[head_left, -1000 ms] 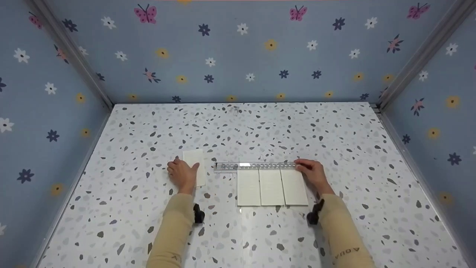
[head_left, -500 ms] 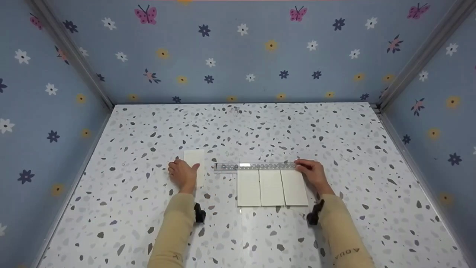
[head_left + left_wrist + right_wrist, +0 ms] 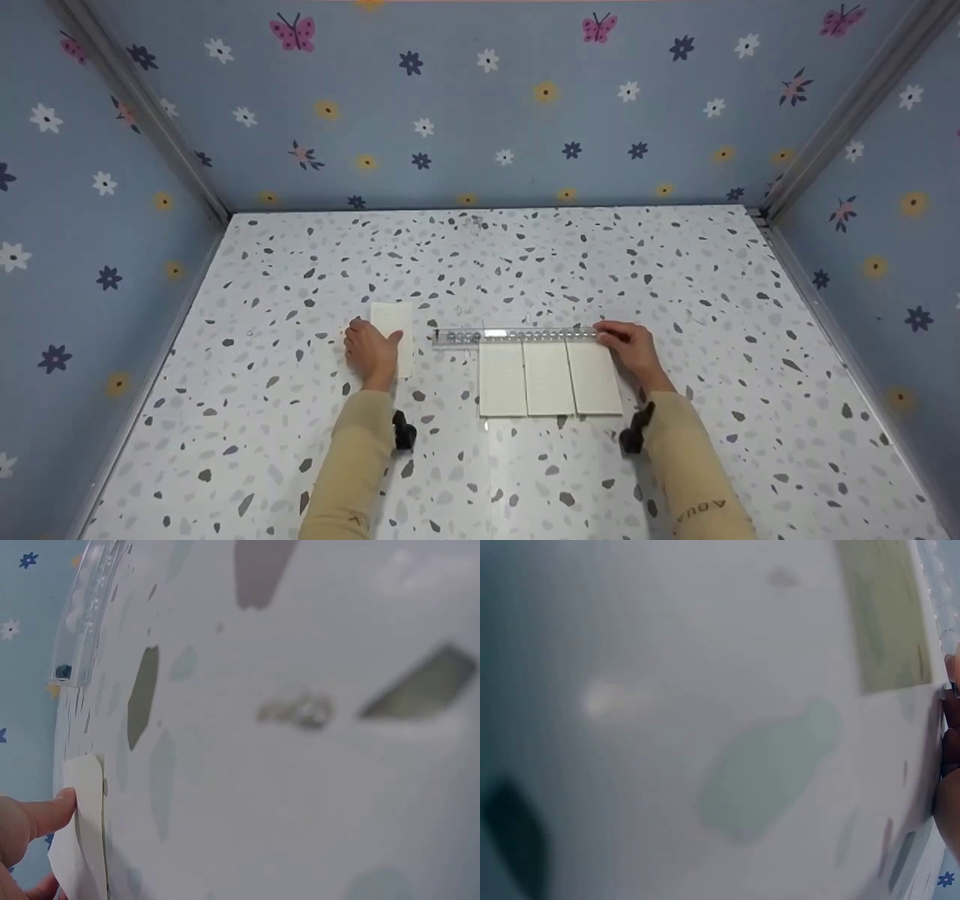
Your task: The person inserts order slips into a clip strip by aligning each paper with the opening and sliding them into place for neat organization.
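My left hand (image 3: 373,352) holds a cream paper slip (image 3: 403,349) on the table, its thumb across the top and its fingers curled at the left edge. In the left wrist view the slip (image 3: 88,832) bows a little between thumb and fingers. My right hand (image 3: 632,349) pinches the right end of a long clear plastic strip case (image 3: 517,334) with a row of round shapes inside. That strip lies along the upper edge of three cream paper slips (image 3: 548,379) set side by side. Only fingers (image 3: 951,742) of the right hand show in its wrist view.
The white speckled table (image 3: 480,262) runs back to a blue flowered wall (image 3: 480,97). More flowered panels (image 3: 52,247) rise at the left and right sides. A gap of speckled tabletop separates the left slip from the strip's left end.
The slip under my left hand turned slightly straighter, and the left hand edged a little to the right. My right hand and the clear strip stay in place.
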The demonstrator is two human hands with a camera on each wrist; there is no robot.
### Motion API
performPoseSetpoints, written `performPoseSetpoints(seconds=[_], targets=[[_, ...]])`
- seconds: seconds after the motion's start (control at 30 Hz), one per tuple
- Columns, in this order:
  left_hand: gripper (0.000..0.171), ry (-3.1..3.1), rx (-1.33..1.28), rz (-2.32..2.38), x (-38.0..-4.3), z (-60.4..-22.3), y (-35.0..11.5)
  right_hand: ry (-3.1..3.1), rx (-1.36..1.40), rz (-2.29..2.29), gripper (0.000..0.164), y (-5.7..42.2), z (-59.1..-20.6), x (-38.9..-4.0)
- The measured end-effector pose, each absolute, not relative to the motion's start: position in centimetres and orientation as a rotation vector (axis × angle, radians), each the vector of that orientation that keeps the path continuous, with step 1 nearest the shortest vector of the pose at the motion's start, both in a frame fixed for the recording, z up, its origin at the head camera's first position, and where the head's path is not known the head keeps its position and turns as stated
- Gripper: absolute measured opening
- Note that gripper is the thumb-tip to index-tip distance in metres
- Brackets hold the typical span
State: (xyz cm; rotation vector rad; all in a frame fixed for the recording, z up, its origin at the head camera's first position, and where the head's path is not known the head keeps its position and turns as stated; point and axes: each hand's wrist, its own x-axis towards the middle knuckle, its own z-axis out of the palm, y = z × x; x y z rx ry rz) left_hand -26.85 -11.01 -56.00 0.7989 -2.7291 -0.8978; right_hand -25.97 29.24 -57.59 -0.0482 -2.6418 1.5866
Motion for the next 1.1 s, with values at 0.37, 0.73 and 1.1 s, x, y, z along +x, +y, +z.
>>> performPoseSetpoints(seconds=[0.37, 0.73, 1.1], targets=[[0.054, -2.650, 0.783, -1.145, -26.8, -55.8, -10.7, -2.585, 0.051, 1.594, 0.021, 29.4, -57.7, -25.8], [0.047, -2.620, 0.829, -1.204, -26.5, -55.6, -10.7, -2.595, 0.025, 1.605, 0.023, 29.3, -57.6, -25.8], [0.040, -2.595, 0.727, -1.270, -25.8, -54.9, -10.7, -2.630, 0.006, 1.590, 0.023, 29.4, -57.7, -26.0]])
